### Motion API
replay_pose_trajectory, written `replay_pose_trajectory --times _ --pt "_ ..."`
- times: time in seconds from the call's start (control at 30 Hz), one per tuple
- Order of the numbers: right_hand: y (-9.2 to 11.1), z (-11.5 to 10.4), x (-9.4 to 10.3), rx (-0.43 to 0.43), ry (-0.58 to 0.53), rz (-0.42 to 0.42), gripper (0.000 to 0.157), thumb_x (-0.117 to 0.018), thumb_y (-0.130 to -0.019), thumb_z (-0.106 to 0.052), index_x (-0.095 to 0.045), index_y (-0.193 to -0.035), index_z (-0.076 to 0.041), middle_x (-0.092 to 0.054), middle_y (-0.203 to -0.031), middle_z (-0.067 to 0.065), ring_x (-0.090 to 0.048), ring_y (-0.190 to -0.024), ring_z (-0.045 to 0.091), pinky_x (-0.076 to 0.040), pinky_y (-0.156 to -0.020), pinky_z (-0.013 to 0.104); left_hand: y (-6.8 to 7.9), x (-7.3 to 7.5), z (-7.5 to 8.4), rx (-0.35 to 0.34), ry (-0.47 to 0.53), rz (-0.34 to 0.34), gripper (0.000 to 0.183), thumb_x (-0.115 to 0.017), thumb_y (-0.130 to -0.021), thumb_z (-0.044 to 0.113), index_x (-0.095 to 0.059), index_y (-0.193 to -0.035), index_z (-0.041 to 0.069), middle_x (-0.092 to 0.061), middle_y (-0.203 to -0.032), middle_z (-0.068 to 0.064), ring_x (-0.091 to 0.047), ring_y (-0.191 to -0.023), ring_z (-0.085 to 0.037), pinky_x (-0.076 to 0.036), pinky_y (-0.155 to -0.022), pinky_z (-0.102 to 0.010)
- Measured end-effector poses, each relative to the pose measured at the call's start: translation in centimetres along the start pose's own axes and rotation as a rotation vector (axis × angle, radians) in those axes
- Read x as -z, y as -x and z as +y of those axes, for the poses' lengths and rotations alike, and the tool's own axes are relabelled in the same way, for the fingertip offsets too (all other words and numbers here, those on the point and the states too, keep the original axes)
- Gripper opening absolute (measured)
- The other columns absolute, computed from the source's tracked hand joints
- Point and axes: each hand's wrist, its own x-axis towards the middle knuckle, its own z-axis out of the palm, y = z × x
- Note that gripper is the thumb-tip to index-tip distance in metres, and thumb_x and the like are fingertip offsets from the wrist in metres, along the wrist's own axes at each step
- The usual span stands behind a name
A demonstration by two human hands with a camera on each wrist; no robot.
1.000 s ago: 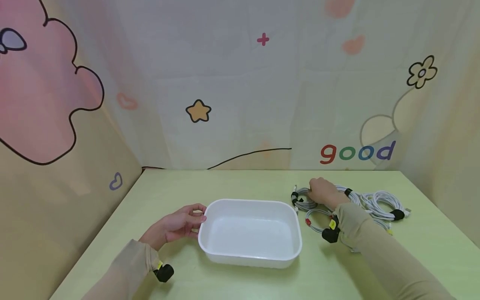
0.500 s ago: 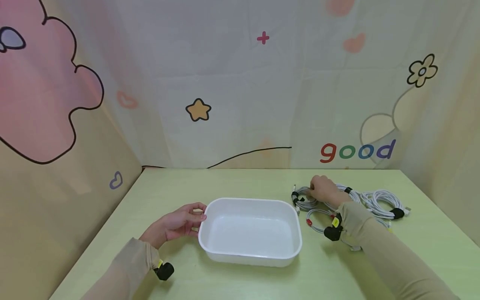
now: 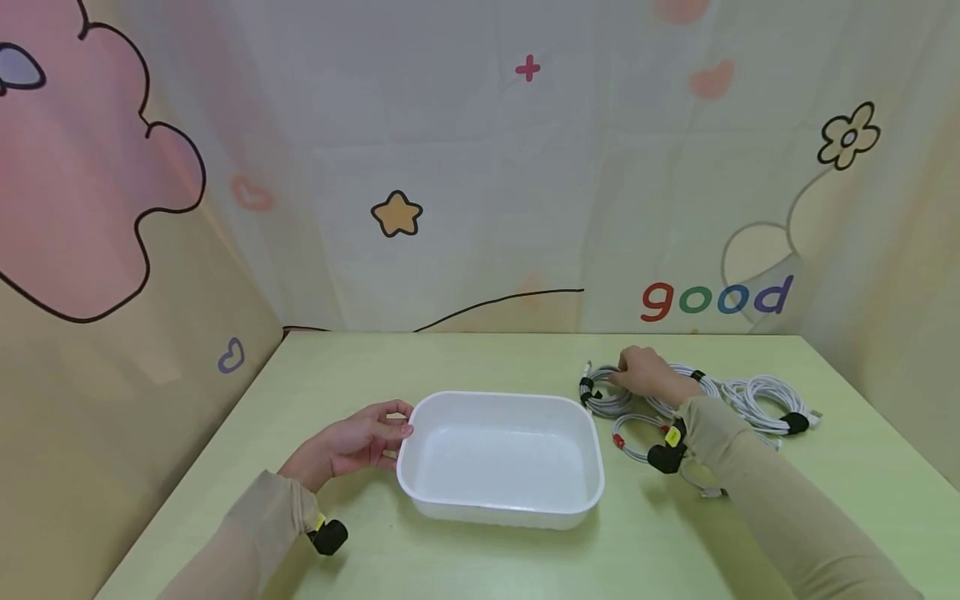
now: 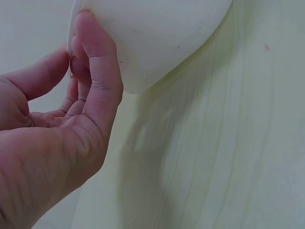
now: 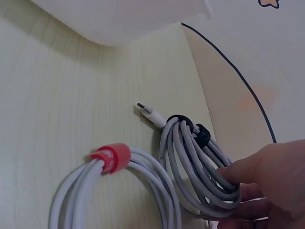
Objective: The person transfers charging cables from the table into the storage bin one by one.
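A white plastic tub stands in the middle of the table. My left hand pinches its left rim; the left wrist view shows thumb and fingers on either side of the tub's edge. At the back right, my right hand grips a coiled grey cable with black straps. In the right wrist view the thumb lies on top of the coil and the fingers reach below it. A white plug sticks out of that coil. Beside it lies a coiled cable with a red strap.
More coiled white cables with black straps lie right of my right hand. A loose cable end lies nearer to me. The table meets a printed cloth backdrop behind and at the sides.
The camera view has tilted slightly down. My right hand has shifted very little on the grey coil, which sits slightly more raised. My left hand stays at the tub's rim.
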Motion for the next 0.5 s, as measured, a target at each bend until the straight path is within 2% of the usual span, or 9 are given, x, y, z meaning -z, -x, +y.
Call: replay_pose_trajectory --times 0.17,0.3,0.4,0.5 --pt "0.25 -0.01 0.49 0.018 -0.016 0.042 0.024 -0.062 -0.091 -0.016 -0.061 -0.093 0.007 -0.064 -0.083 0.016 -0.054 -0.07 0.021 -0.045 -0.06 0.028 -0.08 -0.03 0.03 0.002 -0.002 0.004 0.02 -0.051 -0.099 0.008 -0.042 -0.116 0.006 -0.065 -0.097 -0.001 -0.065 -0.083 -0.014 -0.059 -0.075 -0.038" --pt "0.59 0.14 0.63 0.034 -0.053 0.094 0.022 -0.062 -0.09 -0.012 -0.065 -0.09 0.01 -0.067 -0.079 0.018 -0.057 -0.061 0.018 -0.047 -0.054 0.027 -0.2 -0.04 -0.01 -0.002 -0.006 0.006 0.02 -0.05 -0.099 0.008 -0.041 -0.117 0.006 -0.065 -0.098 -0.002 -0.065 -0.084 -0.015 -0.059 -0.076 -0.038" --pt "0.76 0.18 0.67 0.024 -0.089 0.093 0.021 -0.062 -0.091 -0.011 -0.068 -0.09 0.01 -0.068 -0.076 0.016 -0.056 -0.053 0.014 -0.048 -0.05 0.024 -0.24 0.02 -0.11 -0.002 -0.005 0.006 0.019 -0.049 -0.099 0.007 -0.041 -0.116 0.006 -0.064 -0.098 -0.002 -0.065 -0.085 -0.015 -0.059 -0.076 -0.038" --pt "0.97 0.05 0.93 0.05 -0.106 0.103 0.021 -0.062 -0.091 -0.01 -0.069 -0.088 0.009 -0.067 -0.071 0.014 -0.056 -0.049 0.013 -0.048 -0.048 0.023 -0.2 0.11 -0.25 -0.003 0.0 0.007 0.017 -0.046 -0.1 0.006 -0.04 -0.116 0.006 -0.064 -0.098 -0.001 -0.064 -0.086 -0.015 -0.059 -0.076 -0.038"
